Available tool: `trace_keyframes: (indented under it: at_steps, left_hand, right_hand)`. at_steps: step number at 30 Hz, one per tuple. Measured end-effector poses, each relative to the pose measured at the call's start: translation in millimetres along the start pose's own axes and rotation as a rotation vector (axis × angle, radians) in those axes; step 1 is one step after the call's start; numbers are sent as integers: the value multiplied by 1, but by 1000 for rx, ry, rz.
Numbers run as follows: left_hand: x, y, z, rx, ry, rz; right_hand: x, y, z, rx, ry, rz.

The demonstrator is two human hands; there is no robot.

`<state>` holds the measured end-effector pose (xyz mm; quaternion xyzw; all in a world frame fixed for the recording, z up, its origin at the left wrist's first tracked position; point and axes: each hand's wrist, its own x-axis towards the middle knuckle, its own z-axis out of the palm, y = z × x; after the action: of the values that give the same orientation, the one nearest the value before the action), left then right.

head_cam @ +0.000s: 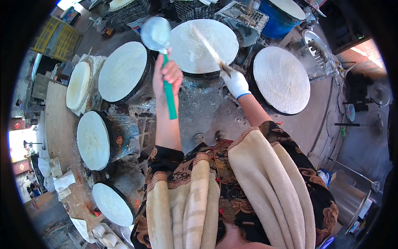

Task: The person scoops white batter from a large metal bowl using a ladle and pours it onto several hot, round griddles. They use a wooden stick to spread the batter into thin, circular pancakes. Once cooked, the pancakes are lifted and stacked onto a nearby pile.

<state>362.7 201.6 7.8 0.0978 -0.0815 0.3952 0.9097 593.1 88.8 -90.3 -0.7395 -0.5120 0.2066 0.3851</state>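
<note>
My bare left hand (169, 73) grips the green handle of a ladle (155, 32). Its round bowl is raised, with something whitish in it, just left of the middle griddle. In a white knit glove, my right hand (234, 82) holds a long thin stick or spatula (206, 45), blurred along its length. That tool reaches over the middle round griddle (182, 57), whose surface is covered by a white layer like batter. To the right is another white-coated round griddle (281, 81). On the left stands a similar one (122, 71).
More coated griddles (93, 140) (112, 204) curve round my left side. A stack of round pale sheets (78, 85) rests beside a wooden board (57, 121). Behind are a blue barrel (276, 21) and a grimy crate (242, 18). A steel drum (346, 199) stands at right.
</note>
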Motion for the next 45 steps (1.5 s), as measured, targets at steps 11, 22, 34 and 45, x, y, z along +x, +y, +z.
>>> trace_keyframes:
  at_steps: [11, 22, 34, 45]
  left_hand:
    - [-133, 24, -10, 229, 673, 105]
    - [-210, -1, -41, 46, 806, -33]
    - [-237, -36, -23, 609, 1015, -33]
    - [-279, -37, 33, 518, 1077, 214]
  right_hand:
    - [-28, -14, 26, -424, -343, 62]
    - [-42, 23, 34, 229, -165, 143]
    - [-127, -137, 65, 626, -955, 171]
    - [47, 33, 154, 1977, 332, 1301]
